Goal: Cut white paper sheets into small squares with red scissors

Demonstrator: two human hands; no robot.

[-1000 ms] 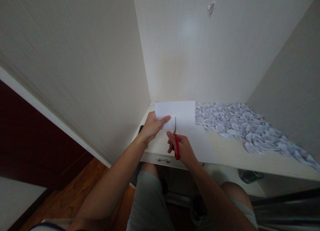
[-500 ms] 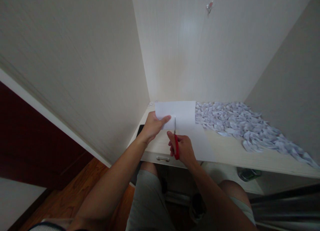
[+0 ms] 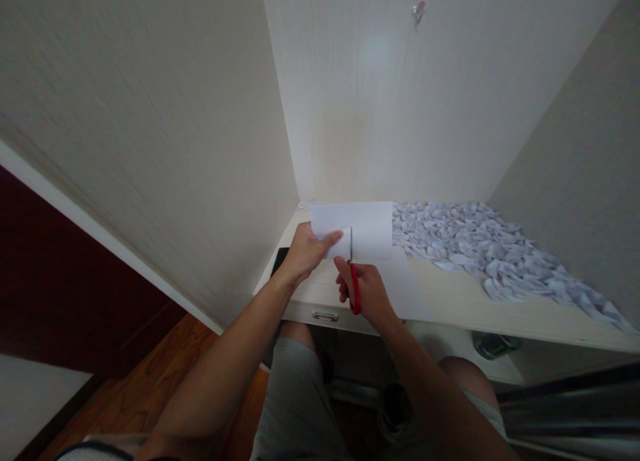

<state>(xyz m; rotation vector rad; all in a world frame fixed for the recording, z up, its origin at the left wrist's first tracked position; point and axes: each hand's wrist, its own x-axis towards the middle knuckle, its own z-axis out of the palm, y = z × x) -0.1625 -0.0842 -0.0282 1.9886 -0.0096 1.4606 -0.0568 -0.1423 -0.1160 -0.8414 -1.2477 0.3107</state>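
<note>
My left hand (image 3: 309, 251) grips the left edge of a white sheet of paper (image 3: 373, 228), thumb on top and the other fingers hidden beneath. Red-handled scissors (image 3: 355, 291) are in my right hand (image 3: 369, 291), which is closed around the handles. Their blades point away from me and lie against the sheet near its middle, reaching up from its near edge. Whether the blades are apart is too small to tell. Under the held sheet, to the right, another white sheet (image 3: 405, 291) lies on the desk.
A large pile of crumpled white paper strips (image 3: 465, 238) spreads along the back right of the pale desk (image 3: 445, 291). A dark flat object (image 3: 280, 260) lies at the left edge. The drawer handle (image 3: 325, 316) faces me. A dark green can (image 3: 495, 346) stands on the shelf below.
The scissors and my right hand have moved slightly forward, with the blades reaching a little further up the sheet. My left hand keeps its hold on the paper, nearly still.
</note>
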